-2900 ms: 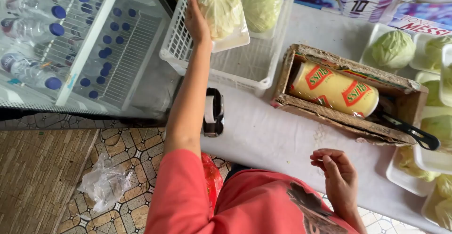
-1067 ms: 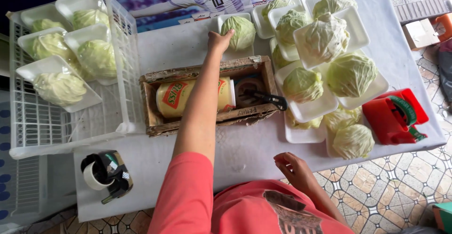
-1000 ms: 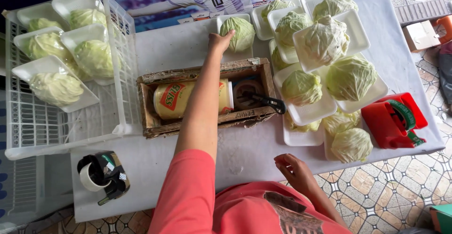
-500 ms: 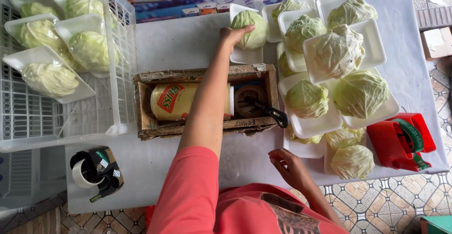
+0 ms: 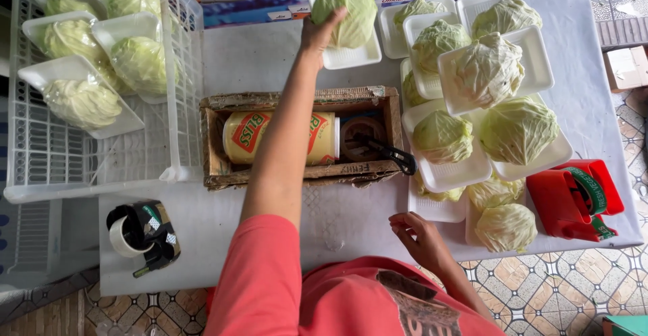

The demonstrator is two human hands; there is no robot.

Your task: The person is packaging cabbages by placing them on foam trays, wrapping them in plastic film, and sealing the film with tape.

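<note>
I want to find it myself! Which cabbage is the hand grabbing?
Start at the wooden box in the middle of the white table. Straight beyond it, at the table's far edge, lies a white foam tray apart from the stacked ones to the right. The cabbage on it is the only one with the left hand on it.

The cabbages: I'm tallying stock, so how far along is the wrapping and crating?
Done: four wrapped cabbages on trays lie in the white crate. In hand: the left hand grips a cabbage on its tray. Left: about eight unwrapped heads on the right. The right hand is empty.
</note>
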